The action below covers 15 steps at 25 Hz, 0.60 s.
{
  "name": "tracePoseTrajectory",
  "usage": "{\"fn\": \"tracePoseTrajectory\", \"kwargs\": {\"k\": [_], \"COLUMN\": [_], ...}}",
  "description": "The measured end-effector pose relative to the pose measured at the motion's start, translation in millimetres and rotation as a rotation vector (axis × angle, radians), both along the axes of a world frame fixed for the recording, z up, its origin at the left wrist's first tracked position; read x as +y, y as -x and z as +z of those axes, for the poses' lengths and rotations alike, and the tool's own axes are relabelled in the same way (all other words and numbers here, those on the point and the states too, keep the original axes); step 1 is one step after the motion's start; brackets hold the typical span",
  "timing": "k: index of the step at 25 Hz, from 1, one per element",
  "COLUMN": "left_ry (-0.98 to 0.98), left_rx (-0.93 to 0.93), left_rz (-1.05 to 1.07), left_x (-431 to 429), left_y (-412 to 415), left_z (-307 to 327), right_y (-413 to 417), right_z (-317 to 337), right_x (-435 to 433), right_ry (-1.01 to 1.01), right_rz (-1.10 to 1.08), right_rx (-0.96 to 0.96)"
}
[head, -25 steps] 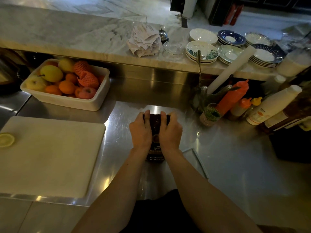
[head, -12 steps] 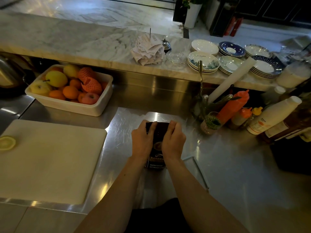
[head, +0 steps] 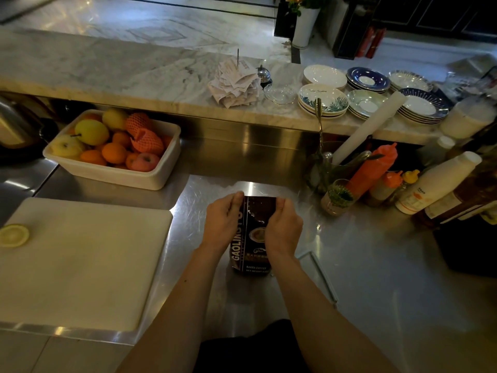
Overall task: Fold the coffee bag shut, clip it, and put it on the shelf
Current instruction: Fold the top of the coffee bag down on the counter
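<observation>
A dark brown coffee bag (head: 251,238) with white lettering lies flat on the steel counter (head: 376,278), its top end pointing away from me. My left hand (head: 224,222) grips the bag's left upper edge, fingers curled over the top corner. My right hand (head: 283,224) holds the right upper edge the same way. The bag's top fold sits between my fingertips. A clear, thin, clip-like object (head: 320,273) lies on the counter just right of the bag.
A white cutting board (head: 80,259) with a lemon slice (head: 13,235) lies at left. A white tub of fruit (head: 113,149) stands behind it. Sauce bottles (head: 376,168) crowd the right side. Stacked plates (head: 322,100) and paper slips (head: 235,84) sit on the marble ledge.
My hands have shifted outward to the bag's upper corners, showing more of its front and lettering. The view has tilted slightly, so everything sits lower in frame.
</observation>
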State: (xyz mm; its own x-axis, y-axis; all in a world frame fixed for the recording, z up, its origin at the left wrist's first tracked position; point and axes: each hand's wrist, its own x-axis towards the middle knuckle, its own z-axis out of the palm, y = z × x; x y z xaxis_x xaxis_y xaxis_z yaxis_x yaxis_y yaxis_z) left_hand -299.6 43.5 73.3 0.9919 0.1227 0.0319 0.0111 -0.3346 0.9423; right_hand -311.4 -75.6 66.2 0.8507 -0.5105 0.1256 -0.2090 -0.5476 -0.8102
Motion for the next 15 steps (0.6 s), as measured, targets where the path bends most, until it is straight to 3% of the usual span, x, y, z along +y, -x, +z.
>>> {"fn": "tracePoseTrajectory", "kwargs": {"k": [4, 8, 10, 13, 15], "left_ry": [0.092, 0.087, 0.084, 0.095, 0.124], "left_rx": [0.030, -0.028, -0.039, 0.007, 0.060], "left_rz": [-0.150, -0.042, -0.019, -0.117, -0.191], "left_x": [7.5, 9.5, 10.0, 9.2, 15.3], "left_y": [6.3, 9.3, 7.6, 6.5, 5.2], "left_z": [1.6, -3.6, -3.2, -1.0, -1.3], "right_y": [3.7, 2.9, 1.3, -3.2, -5.3], "right_z": [-0.2, 3.7, 6.7, -0.3, -7.4], "right_x": [-0.4, -4.8, -9.5, -17.1, -21.6], "right_ry": [-0.087, -0.173, -0.117, -0.051, -0.157], "right_rz": [-0.028, 0.132, 0.225, 0.171, 0.174], "right_rx": [-0.006, -0.039, -0.031, -0.027, -0.013]}}
